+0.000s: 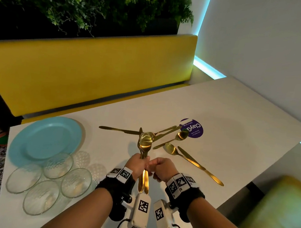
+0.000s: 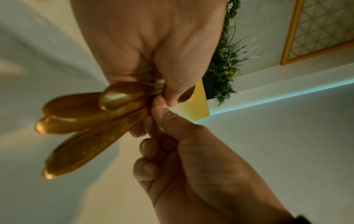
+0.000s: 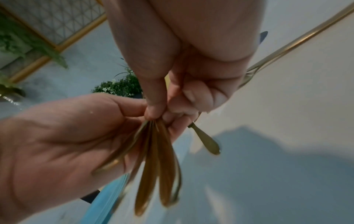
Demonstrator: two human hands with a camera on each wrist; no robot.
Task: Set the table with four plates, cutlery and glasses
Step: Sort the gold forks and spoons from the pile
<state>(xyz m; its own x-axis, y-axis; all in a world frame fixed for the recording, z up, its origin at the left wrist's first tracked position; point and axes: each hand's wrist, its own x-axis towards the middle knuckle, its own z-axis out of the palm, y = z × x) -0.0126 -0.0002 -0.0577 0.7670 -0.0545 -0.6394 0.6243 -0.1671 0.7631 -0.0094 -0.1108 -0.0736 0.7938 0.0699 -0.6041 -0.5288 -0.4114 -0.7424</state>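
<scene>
Barely underway: left hand [image 1: 139,164] grips a bundle of gold spoons [image 1: 145,142] above the table [image 1: 236,109], right hand [image 1: 161,167] pinching into it. Blue plates [image 1: 45,138] and glasses [image 1: 57,164] sit stacked by the left edge; loose cutlery [image 1: 193,160] lies mid-table.

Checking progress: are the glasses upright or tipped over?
Upright. All four glasses stand with open rims up, clustered near the blue plate on the table, not yet set out.
</scene>
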